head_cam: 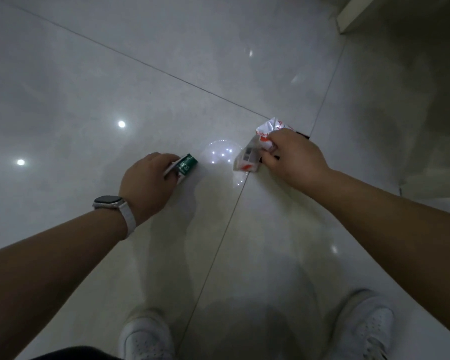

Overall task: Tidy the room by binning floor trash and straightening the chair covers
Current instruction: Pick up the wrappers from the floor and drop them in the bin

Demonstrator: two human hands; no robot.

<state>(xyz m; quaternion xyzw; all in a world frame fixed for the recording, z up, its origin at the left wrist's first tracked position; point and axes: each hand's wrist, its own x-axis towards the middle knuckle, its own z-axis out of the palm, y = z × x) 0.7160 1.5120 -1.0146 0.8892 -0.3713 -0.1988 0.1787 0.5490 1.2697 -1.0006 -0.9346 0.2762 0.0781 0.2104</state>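
My left hand (147, 184), with a watch on its wrist, grips a small green and white carton (186, 165) just above the glossy floor. My right hand (294, 158) holds crumpled white wrappers with red print (264, 136), and a clear plastic packet with a white and red label (247, 159) hangs from the same grip. Something dark shows beside my right hand, mostly hidden by it. Both arms reach forward and down. No bin and no chair are in view.
Pale glossy floor tiles (166, 105) with dark grout lines fill the view and mirror ceiling lights. A light skirting or furniture base (359, 14) stands at the top right. My two white shoes (146, 336) are at the bottom edge.
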